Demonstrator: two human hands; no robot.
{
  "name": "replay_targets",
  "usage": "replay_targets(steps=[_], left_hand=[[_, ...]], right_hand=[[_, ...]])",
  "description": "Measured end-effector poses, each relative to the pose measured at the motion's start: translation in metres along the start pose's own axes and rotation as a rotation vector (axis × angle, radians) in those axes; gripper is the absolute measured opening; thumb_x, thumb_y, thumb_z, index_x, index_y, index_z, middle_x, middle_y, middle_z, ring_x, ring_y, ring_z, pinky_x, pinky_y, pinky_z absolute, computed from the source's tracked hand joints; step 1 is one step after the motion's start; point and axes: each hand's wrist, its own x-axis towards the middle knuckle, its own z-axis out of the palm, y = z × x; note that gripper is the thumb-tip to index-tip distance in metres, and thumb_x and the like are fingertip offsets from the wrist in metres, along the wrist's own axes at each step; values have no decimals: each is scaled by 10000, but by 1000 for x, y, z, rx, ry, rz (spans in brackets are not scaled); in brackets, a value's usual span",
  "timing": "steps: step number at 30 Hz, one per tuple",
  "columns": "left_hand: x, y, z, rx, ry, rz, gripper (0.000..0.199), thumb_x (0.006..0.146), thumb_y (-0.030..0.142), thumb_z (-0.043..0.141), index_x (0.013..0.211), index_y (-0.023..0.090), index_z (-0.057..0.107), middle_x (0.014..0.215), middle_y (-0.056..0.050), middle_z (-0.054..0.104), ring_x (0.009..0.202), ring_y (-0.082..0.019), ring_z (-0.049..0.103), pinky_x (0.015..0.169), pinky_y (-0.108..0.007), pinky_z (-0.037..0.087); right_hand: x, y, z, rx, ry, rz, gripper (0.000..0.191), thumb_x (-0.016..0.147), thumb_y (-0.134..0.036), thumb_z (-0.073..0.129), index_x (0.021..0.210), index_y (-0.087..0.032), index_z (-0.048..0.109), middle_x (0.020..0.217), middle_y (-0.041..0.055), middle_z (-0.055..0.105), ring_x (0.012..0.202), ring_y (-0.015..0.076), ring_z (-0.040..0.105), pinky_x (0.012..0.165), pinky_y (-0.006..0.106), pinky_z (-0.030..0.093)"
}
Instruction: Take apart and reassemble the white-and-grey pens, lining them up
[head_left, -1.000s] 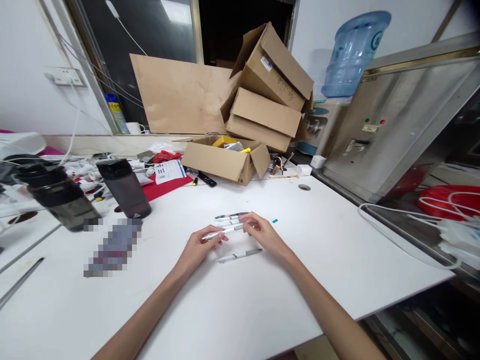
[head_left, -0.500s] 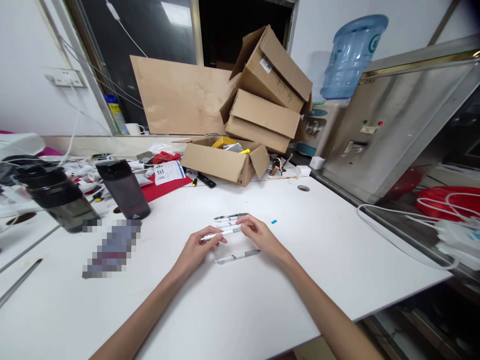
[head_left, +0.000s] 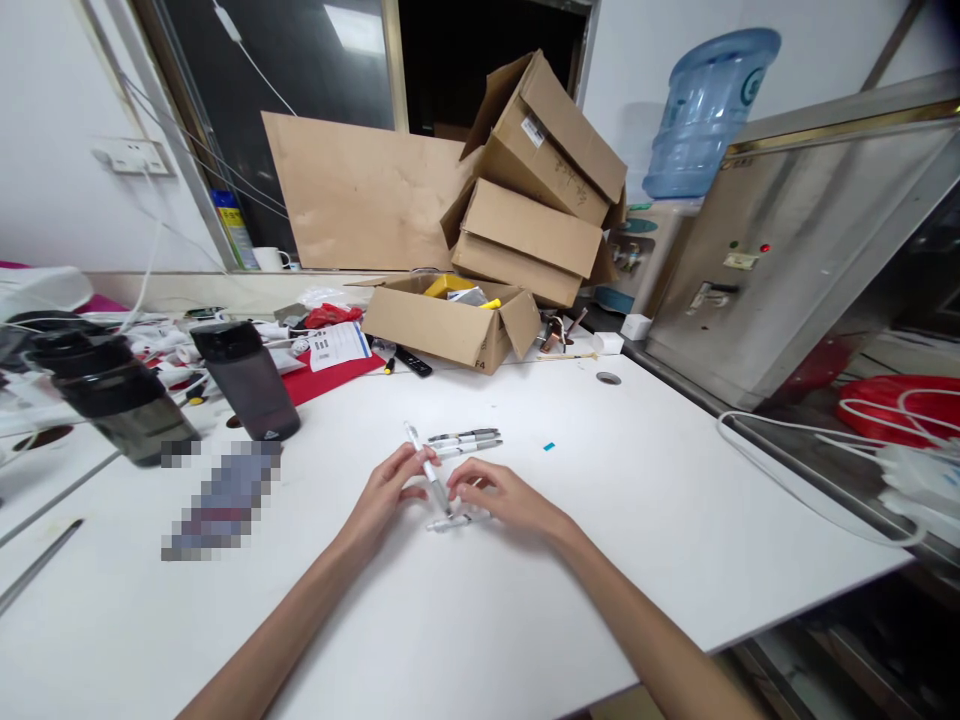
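One slim white pen with a grey section (head_left: 436,488) sat pinched between the left hand's (head_left: 386,488) thumb and fingers; a loose fingertip hold could have let it slip towards the white table's (head_left: 585,550) near edge. The curled right hand (head_left: 514,497), close to its lower end, could have nudged the pale, translucent pen (head_left: 442,524) below; whether it gripped anything could not be told. The held pen looked straight and slender, tilted, its grey part lowest.
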Motion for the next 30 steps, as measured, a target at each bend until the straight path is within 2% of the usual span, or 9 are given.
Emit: replay_targets(steps=[3,5,7,10,15,17,20,25,30], left_hand=[[0,4,1,105,-23,91,356,948,550,543,977,215,662,760,2,605,724,-166,575,720,-270,481],[-2,6,3,191,-45,130,354,961,539,524,960,212,659,665,27,529,652,-156,517,700,-267,447],[-4,7,5,255,-99,157,356,959,531,535,945,203,671,660,27,500,653,-156,489,684,-263,421],[-10,9,11,338,-178,146,384,951,547,539,954,198,700,695,14,533,639,-154,454,621,-256,373],[-13,11,14,421,-221,132,407,943,562,532,987,214,739,644,26,551,601,-155,421,579,-257,306],[-12,10,12,423,-234,112,420,938,562,535,1060,214,736,616,30,550,587,-158,427,577,-260,308],[-10,8,8,436,-234,90,445,937,562,528,1122,210,729,618,25,575,574,-158,440,572,-260,319],[-8,4,3,467,-200,97,446,951,561,481,1067,222,745,654,17,612,569,-158,454,575,-255,339],[-5,1,-2,523,-124,137,429,956,541,469,1019,221,748,669,12,616,589,-167,481,581,-253,344]], right_hand=[[1,4,3,-10,51,2,325,1005,-479,501,929,-221,682,1019,32,689,962,192,620,866,308,443],[4,7,4,9,142,-18,303,986,-473,539,894,-213,664,949,26,670,905,183,615,844,307,447],[6,8,4,46,232,-53,236,926,-454,645,990,-227,655,932,14,651,884,176,613,838,305,453],[7,7,6,85,267,-77,346,881,-431,707,1171,-258,631,923,3,654,882,177,624,847,311,462],[7,3,7,58,244,-90,243,922,-436,644,1034,-229,703,908,22,704,861,186,642,808,309,455],[9,4,4,74,315,-97,247,905,-447,663,983,-217,706,896,23,692,828,180,630,782,302,454],[13,8,-5,111,493,-111,274,897,-479,656,922,-207,681,888,26,657,798,172,599,753,296,459],[14,10,-20,269,790,-134,331,913,-540,597,847,-215,598,912,41,666,923,193,624,884,331,505],[9,7,-33,463,892,-124,366,923,-594,552,877,-232,536,962,71,729,1023,224,672,914,378,525]])
